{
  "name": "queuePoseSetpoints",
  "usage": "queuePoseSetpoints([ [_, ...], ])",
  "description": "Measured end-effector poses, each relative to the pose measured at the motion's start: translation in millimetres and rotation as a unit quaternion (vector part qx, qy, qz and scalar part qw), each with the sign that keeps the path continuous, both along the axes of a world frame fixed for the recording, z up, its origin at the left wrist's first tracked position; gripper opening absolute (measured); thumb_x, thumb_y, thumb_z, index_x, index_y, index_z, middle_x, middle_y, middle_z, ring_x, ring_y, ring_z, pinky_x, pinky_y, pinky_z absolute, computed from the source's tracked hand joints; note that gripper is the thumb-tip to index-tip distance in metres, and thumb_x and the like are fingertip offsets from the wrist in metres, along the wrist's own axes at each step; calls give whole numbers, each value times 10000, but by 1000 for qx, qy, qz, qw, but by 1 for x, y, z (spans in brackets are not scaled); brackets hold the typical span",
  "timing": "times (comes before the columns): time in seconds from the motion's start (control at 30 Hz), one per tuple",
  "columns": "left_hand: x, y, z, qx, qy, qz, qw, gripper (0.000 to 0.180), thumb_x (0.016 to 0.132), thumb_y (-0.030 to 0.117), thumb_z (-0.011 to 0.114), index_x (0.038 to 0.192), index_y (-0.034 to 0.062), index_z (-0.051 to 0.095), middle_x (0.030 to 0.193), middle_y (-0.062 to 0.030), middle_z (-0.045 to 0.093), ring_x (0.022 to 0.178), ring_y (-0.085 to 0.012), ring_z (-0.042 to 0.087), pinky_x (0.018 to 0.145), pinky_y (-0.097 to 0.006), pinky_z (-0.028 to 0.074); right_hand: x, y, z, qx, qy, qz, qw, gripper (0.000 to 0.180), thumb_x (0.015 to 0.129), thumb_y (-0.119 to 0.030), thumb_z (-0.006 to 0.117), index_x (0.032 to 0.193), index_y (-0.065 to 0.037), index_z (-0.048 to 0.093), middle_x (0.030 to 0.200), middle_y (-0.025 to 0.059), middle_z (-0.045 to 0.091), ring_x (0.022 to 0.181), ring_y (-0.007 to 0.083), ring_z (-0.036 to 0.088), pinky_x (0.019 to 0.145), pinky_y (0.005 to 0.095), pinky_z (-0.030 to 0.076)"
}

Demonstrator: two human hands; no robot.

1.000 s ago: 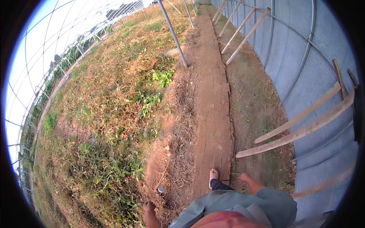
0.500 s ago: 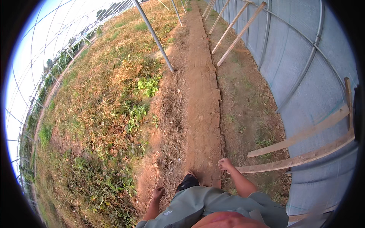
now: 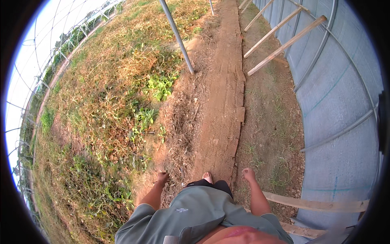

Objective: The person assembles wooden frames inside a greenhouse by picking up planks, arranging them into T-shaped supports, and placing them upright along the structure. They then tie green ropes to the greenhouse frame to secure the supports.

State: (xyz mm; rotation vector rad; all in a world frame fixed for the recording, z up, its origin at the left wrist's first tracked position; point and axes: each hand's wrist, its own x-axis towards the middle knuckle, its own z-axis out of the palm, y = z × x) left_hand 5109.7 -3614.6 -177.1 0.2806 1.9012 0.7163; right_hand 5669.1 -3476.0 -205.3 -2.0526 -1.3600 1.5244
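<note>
A long brown walkway (image 3: 217,105) is running over the soil ground (image 3: 268,95), its right edge showing ragged. Dry plant litter (image 3: 180,118) is lying along its left side; farther left, browned vines (image 3: 132,67) are sprawling among leafy green plants (image 3: 160,86). Sparse grass (image 3: 279,170) is dotting the right side.

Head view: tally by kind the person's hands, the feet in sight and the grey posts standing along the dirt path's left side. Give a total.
Hands: 2 (left hand, right hand)
Feet: 1
Grey posts: 2 (near post, far post)
Total: 5
</note>
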Motion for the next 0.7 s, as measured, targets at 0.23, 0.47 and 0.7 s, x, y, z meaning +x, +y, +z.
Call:
queuePoseSetpoints([
  [0.23,86,343,74,205,136,-380,891,377,917,337,666,1153,45,694,1027,-132,729,920,-227,689,823,-371,550,81,35,-39,-179,85,-293,935,188,933,-116,578,1041,28,632,763,174,657,599,251,631,461,393,443],
  [0.47,101,511,64,112,86,-267,953,346,930,295,683,1148,26,692,899,-94,724,727,-147,670,641,-304,546,74,245,-19,-278,65,-212,935,196,932,-120,612,1049,35,642,847,184,672,808,298,690,679,467,567],
  [0.7,60,561,47,5,-32,-17,999,152,919,187,661,962,48,703,742,-40,653,613,-147,614,536,-326,530,81,629,43,-27,54,-120,991,179,987,-186,573,1074,-42,635,865,109,682,682,193,687,534,349,564],
])
